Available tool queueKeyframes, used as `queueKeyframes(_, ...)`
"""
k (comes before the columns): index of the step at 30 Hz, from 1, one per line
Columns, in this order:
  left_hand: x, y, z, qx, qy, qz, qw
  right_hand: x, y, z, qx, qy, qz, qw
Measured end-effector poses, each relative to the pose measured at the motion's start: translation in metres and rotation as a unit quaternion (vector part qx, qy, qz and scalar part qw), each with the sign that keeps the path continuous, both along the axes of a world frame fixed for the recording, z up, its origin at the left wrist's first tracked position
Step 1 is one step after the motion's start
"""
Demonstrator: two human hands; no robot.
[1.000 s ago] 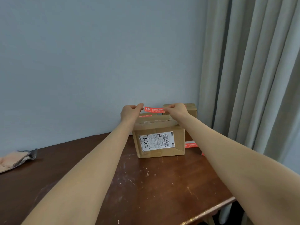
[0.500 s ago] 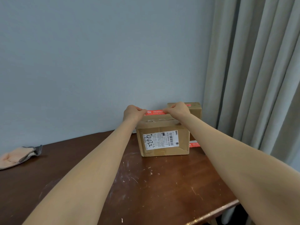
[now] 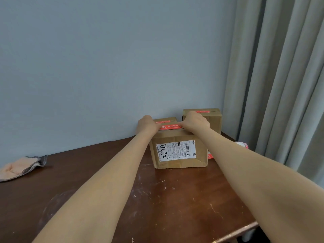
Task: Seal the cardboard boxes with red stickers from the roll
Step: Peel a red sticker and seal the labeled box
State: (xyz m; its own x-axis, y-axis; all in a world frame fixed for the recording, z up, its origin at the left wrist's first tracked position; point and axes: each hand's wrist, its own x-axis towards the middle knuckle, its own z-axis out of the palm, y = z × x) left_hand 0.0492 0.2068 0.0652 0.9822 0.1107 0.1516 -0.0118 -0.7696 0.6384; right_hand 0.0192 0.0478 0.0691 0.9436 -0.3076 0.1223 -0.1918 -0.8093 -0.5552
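A cardboard box [image 3: 178, 153] with a white shipping label stands on the dark wooden table [image 3: 157, 199] near the wall. A red sticker [image 3: 171, 126] lies along its top. My left hand [image 3: 147, 126] pinches the sticker's left end and my right hand [image 3: 195, 122] pinches its right end, both resting on the box top. Two more boxes stand behind: a low one [image 3: 165, 120] and a taller one [image 3: 213, 118], each with a red sticker on top. The sticker roll [image 3: 242, 144] lies to the right, mostly hidden by my right forearm.
A pink and grey cloth [image 3: 19, 168] lies at the table's far left. Grey curtains [image 3: 280, 85] hang at the right, close to the boxes. The table's front right edge [image 3: 235, 234] runs near my right arm. A blue-grey wall stands right behind the boxes.
Both hands lowered the red sticker from just above the front box onto its top. The camera view shifted slightly left.
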Motion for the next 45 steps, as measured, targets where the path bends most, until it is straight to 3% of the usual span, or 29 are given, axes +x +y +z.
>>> queueKeyframes(45,-0.008,-0.008,0.001,0.050,0.005,0.005,0.999,-0.004,0.012,0.003,-0.046,0.021,-0.034,0.998)
